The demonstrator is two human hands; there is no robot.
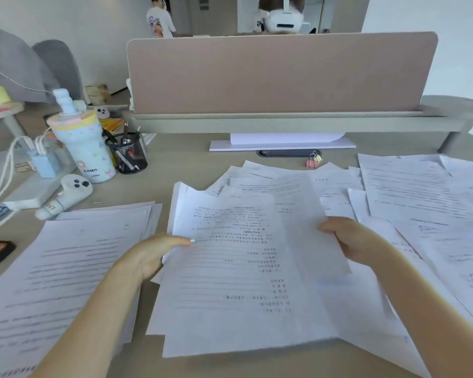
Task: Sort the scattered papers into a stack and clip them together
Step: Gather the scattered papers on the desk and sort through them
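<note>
On the left a stack of printed papers (74, 266) lies flat on the desk (175, 165). Beside it, the left hand (150, 255) pinches the left edge of a held bundle of sheets (230, 268), thumb on top. The right hand (350, 238) grips that bundle's right side. Further right, loose papers (421, 197) lie scattered. Binder clips (314, 160) sit behind them near the divider (279, 75).

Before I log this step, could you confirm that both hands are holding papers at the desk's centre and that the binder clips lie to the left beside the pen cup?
Not quite: the binder clips lie right of centre, behind the papers, far from the pen cup. The head view shows this. The left hand and right hand do hold papers at the centre.
</note>
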